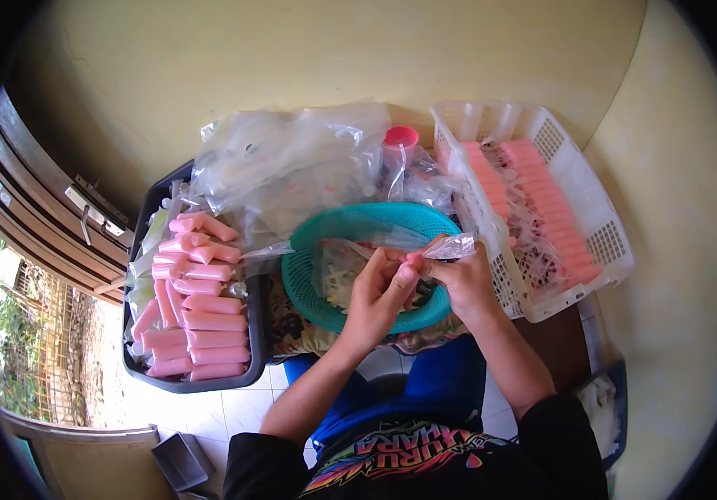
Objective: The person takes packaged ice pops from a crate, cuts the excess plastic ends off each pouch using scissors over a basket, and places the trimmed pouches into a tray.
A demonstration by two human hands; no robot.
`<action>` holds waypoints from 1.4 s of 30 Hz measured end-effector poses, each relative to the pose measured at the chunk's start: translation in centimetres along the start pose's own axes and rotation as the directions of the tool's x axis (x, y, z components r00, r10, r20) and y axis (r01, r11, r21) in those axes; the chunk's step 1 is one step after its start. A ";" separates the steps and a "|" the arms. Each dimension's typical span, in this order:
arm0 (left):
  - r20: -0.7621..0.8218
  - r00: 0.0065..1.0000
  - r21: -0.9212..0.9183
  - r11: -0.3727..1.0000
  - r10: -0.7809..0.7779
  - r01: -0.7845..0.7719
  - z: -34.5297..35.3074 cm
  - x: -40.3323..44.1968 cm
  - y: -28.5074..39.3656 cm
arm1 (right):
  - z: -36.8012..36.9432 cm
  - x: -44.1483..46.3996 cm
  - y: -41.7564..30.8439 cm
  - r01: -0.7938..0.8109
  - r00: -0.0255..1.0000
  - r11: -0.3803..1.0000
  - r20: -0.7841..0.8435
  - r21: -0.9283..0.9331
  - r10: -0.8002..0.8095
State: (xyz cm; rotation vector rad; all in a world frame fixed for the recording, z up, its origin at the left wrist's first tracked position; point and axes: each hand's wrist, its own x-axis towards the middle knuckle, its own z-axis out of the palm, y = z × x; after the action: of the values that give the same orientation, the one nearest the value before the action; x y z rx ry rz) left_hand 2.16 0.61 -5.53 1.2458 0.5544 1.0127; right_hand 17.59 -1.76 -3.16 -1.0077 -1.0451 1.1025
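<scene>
Over the basket, the left hand and right hand pinch a bag, seemingly tying it. Next likely calls for a firm pull.

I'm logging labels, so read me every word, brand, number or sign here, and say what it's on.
"URU", probably: on the shirt; stylised, with more lettering unreadable.
"XHARA", probably: also on the shirt; first letter uncertain.
Plastic: small marks, too blurred to read.
Held bag, pink packs, basket, crate, tub: nothing legible.
</scene>
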 end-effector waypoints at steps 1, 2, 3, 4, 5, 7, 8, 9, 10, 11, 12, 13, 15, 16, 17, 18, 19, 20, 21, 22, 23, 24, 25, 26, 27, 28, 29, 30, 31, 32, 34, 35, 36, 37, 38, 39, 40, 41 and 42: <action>0.002 1.000 0.004 1.000 -0.020 0.020 0.2 0.0 0.2 | 0.0 0.1 -0.1 -0.019 1.000 1.000 -0.021 0.019 0.019; 0.002 1.000 0.004 1.000 -0.020 0.020 0.4 0.0 0.3 | 0.0 0.1 -0.1 -0.037 0.998 0.998 -0.039 0.040 0.039; -0.003 0.999 0.048 0.998 -0.040 0.040 0.5 -0.1 0.5 | -0.1 0.1 -0.1 -0.038 0.998 0.998 -0.039 0.041 0.040; -0.011 0.998 0.091 0.994 -0.060 0.061 0.5 -0.1 0.5 | -0.2 0.1 -0.1 -0.046 0.997 0.998 -0.057 0.047 0.048; -0.015 0.998 0.091 0.994 -0.062 0.063 0.5 -0.1 0.2 | -0.2 0.2 0.0 -0.053 0.996 0.997 -0.074 0.053 0.057; -0.023 0.999 0.135 0.990 -0.047 0.050 0.4 -0.4 -0.5 | 0.2 0.2 0.0 -0.059 0.993 0.996 -0.098 0.060 0.065; -0.025 0.998 0.135 0.989 -0.049 0.052 0.4 -0.6 -0.5 | 0.3 0.2 0.0 -0.063 0.990 0.996 -0.125 0.066 0.071; -0.027 0.999 0.162 0.985 -0.047 0.051 0.5 -0.7 -0.4 | 0.3 0.3 0.1 -0.063 0.990 0.996 -0.124 0.066 0.071; -0.029 0.999 0.189 0.981 -0.046 0.051 0.5 -0.9 -0.3 | 0.2 0.4 0.3 -0.070 0.990 0.997 -0.120 0.040 0.074; -0.030 0.998 0.190 0.980 -0.047 0.052 0.4 -1.0 -0.3 | 0.1 0.5 0.5 -0.076 0.990 0.997 -0.115 0.013 0.077; -0.026 0.998 0.213 0.975 -0.064 0.068 0.3 -1.2 -0.3 | -0.2 0.6 0.7 -0.078 0.990 0.997 -0.115 0.014 0.079; -0.023 0.996 0.236 0.968 -0.081 0.084 0.2 -1.3 -0.3 | -0.4 0.7 1.0 -0.088 0.992 0.996 -0.097 -0.028 0.085; -0.024 0.996 0.241 0.966 -0.091 0.094 0.1 -1.5 -0.4 | -0.6 0.9 1.3 -0.101 0.992 0.992 -0.078 -0.072 0.095; -0.024 0.995 0.247 0.964 -0.099 0.102 0.1 -1.7 -0.4 | -0.6 0.9 1.4 -0.111 0.991 0.992 -0.087 -0.065 0.105; -0.025 0.995 0.246 0.964 -0.100 0.103 0.0 -1.9 -0.3 | -0.6 0.9 1.4 -0.120 0.989 0.991 -0.095 -0.059 0.114; -0.017 0.993 0.245 0.963 -0.113 0.114 0.0 -2.0 -0.2 | -0.4 0.9 1.3 -0.121 0.989 0.991 -0.095 -0.060 0.115; -0.009 0.992 0.244 0.962 -0.126 0.125 0.0 -2.1 -0.1 | 0.0 0.9 0.9 -0.111 0.989 0.993 -0.102 -0.036 0.107; -0.010 0.992 0.244 0.962 -0.126 0.124 0.0 -2.1 0.1 | 0.3 0.9 0.7 -0.101 0.989 0.995 -0.109 -0.012 0.099; -0.011 0.991 0.241 0.961 -0.135 0.134 -0.2 -2.0 0.5 | 0.2 1.0 1.1 -0.101 0.989 0.995 -0.109 -0.013 0.099; -0.011 0.989 0.237 0.961 -0.145 0.144 -0.2 -1.9 0.6 | 0.0 1.3 1.9 -0.097 0.991 0.994 -0.094 -0.041 0.093; -0.011 0.989 0.235 0.961 -0.146 0.145 -0.3 -1.7 0.2 | -0.1 1.5 2.3 -0.093 0.993 0.993 -0.079 -0.069 0.088; -0.009 0.996 0.240 0.967 -0.091 0.090 -0.5 -1.4 -0.4 | -0.1 1.5 2.3 -0.095 0.993 0.993 -0.080 -0.070 0.089; -0.008 0.999 0.245 0.969 -0.035 0.036 -0.6 -1.2 -0.7 | 0.1 1.6 2.3 -0.070 0.995 0.993 -0.077 -0.090 0.063; -0.010 0.999 0.244 0.969 -0.035 0.037 -0.6 -1.2 -0.8 | 0.2 1.6 2.3 -0.046 0.997 0.993 -0.073 -0.110 0.038; -0.054 0.999 0.307 0.951 -0.007 0.023 -0.5 -1.2 -0.8 | 0.2 1.8 2.5 -0.047 0.997 0.993 -0.070 -0.111 0.039; -0.095 0.995 0.370 0.929 0.024 0.013 -0.4 -1.1 -0.5 | 0.0 2.0 2.8 -0.004 0.997 0.987 -0.077 -0.158 -0.008; -0.097 0.995 0.370 0.929 0.025 0.012 -0.3 -1.0 0.0 | -0.1 2.1 2.9 0.038 0.995 0.978 -0.081 -0.204 -0.056; -0.099 0.994 0.538 0.843 0.042 0.018 0.1 -1.0 1.1 | 0.0 2.1 2.8 0.038 0.995 0.978 -0.079 -0.204 -0.055; -0.097 0.994 0.686 0.727 0.059 0.024 0.2 -1.0 1.7 | 0.0 2.1 2.6 -0.003 0.998 0.977 -0.069 -0.212 -0.012; -0.098 0.993 0.685 0.728 0.059 0.024 0.2 -1.0 1.5 | 0.0 2.0 2.3 -0.044 0.998 0.974 -0.059 -0.221 0.032; -0.083 0.978 0.724 0.686 0.190 -0.071 0.3 -1.0 1.0 | 0.4 2.0 2.0 -0.082 0.995 0.977 -0.073 -0.195 0.069; -0.085 0.978 0.724 0.686 0.189 -0.070 0.3 -1.1 1.0 | 0.6 2.0 1.9 -0.120 0.991 0.979 -0.086 -0.166 0.107; -0.066 0.977 0.756 0.650 0.201 -0.083 0.3 -1.2 1.0 | 0.5 2.1 2.2 -0.121 0.990 0.979 -0.085 -0.166 0.108; -0.046 0.976 0.786 0.611 0.211 -0.096 0.3 -1.3 1.0 | 0.3 2.3 2.6 -0.143 0.988 0.982 -0.071 -0.123 0.136; -0.047 0.976 0.786 0.611 0.211 -0.094 0.3 -1.4 0.9 | 0.3 2.4 2.9 -0.166 0.985 0.983 -0.056 -0.078 0.162; -0.041 0.977 0.783 0.614 0.210 -0.099 0.2 -1.6 0.8 | 0.3 2.4 2.9 -0.167 0.985 0.983 -0.054 -0.078 0.163; -0.035 0.977 0.780 0.617 0.209 -0.104 0.2 -1.7 0.7 | 0.3 2.4 2.9 -0.171 0.985 0.981 -0.045 -0.093 0.168; -0.035 0.977 0.781 0.615 0.209 -0.104 0.2 -1.9 0.7 | 0.4 2.4 2.9 -0.175 0.984 0.979 -0.035 -0.109 0.172; -0.034 0.979 0.780 0.618 0.199 -0.098 0.1 -2.0 0.7 | 0.5 2.4 2.9 -0.174 0.985 0.979 -0.035 -0.108 0.172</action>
State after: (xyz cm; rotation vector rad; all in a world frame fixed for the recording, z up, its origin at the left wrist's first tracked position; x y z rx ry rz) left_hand 1.07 -1.23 -5.14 2.0438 1.0736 1.0150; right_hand 16.88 1.12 -5.54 -1.2170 -1.0217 1.1795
